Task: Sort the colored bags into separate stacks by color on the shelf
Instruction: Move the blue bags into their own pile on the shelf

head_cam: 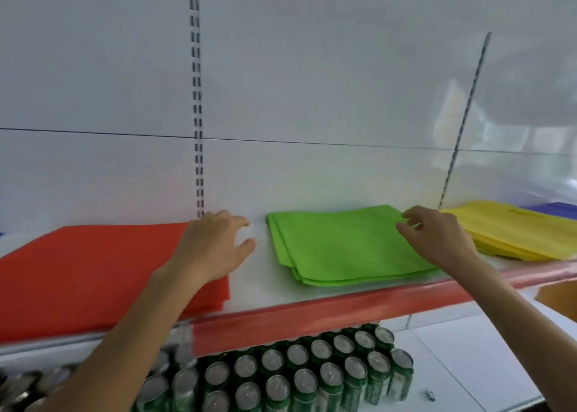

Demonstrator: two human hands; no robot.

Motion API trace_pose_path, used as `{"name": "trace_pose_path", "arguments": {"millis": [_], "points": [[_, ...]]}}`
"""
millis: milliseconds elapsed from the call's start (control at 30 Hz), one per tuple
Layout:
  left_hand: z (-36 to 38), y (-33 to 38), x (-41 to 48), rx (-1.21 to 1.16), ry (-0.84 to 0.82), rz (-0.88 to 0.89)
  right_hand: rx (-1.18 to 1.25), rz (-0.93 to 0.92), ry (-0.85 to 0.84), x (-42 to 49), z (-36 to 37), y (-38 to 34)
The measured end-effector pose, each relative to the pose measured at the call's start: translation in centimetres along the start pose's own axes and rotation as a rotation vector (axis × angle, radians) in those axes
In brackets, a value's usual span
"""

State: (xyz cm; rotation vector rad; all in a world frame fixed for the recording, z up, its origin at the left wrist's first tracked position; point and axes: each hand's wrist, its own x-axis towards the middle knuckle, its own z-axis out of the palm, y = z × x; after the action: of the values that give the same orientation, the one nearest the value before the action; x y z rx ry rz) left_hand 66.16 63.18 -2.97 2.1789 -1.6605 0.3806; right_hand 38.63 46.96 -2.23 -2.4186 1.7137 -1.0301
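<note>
Green cans at 6 o'clock; on the shelf, red stack at 9, green stack centre, yellow stack at 3. Left hand spread on red, right hand loose-fingered on green; sorting looks nearly done

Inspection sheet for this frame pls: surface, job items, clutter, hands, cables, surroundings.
surface: white shelf with a red front strip
job's things: red stack on the left, green stack in the middle, yellow stack on the right, each apart from the next; a blue edge shows behind the yellow
clutter: nothing seen
hands: left hand over the red stack's right edge, fingers spread, holding nothing; right hand at the green stack's far right corner, fingers loosely curled, cannot tell if it pinches a bag
cables: nothing seen
surroundings: white back panel with a slotted upright; green cans on the level below
</note>
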Motion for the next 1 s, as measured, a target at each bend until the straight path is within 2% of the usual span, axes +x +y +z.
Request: {"name": "trace_pose_path", "arguments": {"millis": [300,500,700,867,1000], "points": [[3.5,13.0,6.2,-0.002,0.008,0.114,-0.037,0.129,0.022,5.7,-1.6,12.5],[6.9,23.4,8.7,-0.031,0.054,0.088,-0.021,0.075,0.040,9.9,-3.6,23.8],[11.1,35.1,11.0,-0.058,0.040,-0.020,-0.080,0.000,-0.039,14.8,-6.9,35.3],[14.0,44.3,14.4,-0.051,-0.002,-0.004,-0.018,-0.041,-0.063,19.4,-7.9,42.2],[16.1,50.7,18.2,-0.045,0.041,0.083,0.007,-0.052,-0.068,22.3,-7.8,47.3]]}}
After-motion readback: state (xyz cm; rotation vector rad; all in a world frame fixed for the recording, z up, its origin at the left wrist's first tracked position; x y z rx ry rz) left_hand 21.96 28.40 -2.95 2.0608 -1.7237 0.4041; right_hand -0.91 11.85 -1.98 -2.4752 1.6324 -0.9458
